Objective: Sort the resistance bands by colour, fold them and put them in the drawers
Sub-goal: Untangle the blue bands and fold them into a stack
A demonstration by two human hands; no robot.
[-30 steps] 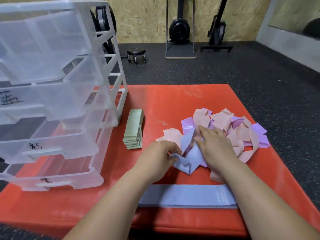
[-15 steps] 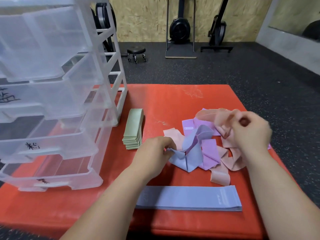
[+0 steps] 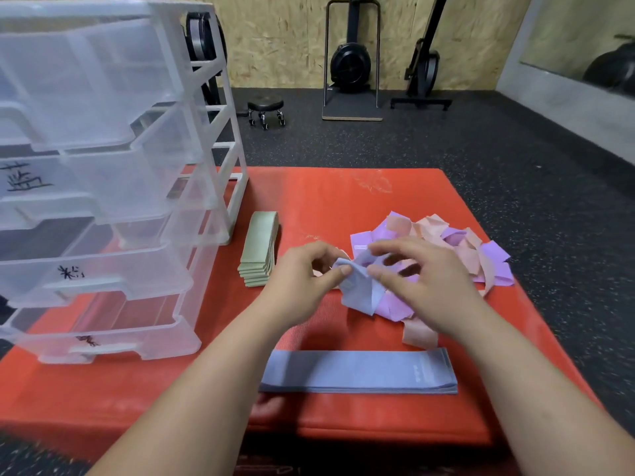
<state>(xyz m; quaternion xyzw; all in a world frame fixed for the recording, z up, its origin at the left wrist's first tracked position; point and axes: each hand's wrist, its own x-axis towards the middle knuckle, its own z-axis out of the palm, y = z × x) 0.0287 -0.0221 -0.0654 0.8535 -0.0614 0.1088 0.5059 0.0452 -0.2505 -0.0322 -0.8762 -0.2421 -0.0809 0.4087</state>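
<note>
Step in hand: sorting; 1 blue band [image 3: 360, 293] is being drawn out of the mixed pile [image 3: 457, 245] of pink and purple bands.
Left hand [image 3: 302, 280]: thumb and forefinger pinch the blue band's upper corner, the other fingers curled.
Right hand [image 3: 422, 286]: thumb and forefinger appear to nip the same band just beside the left hand's pinch; the other fingers arch loosely over the pile.
Blue band: lifted at its top, its lower end draped on the pile's left margin, mid-mat.
Blue stack [image 3: 357, 372]: flat along the near edge of the red mat [image 3: 326, 201].
Green stack [image 3: 259, 249]: folded, just beside the drawer unit [image 3: 103, 201] on the mat's left side.
Next move: likely pull the band free, flatten it and lay it square on the blue stack.
Left to do: pink and purple unsorted; no band visibly in a drawer.
</note>
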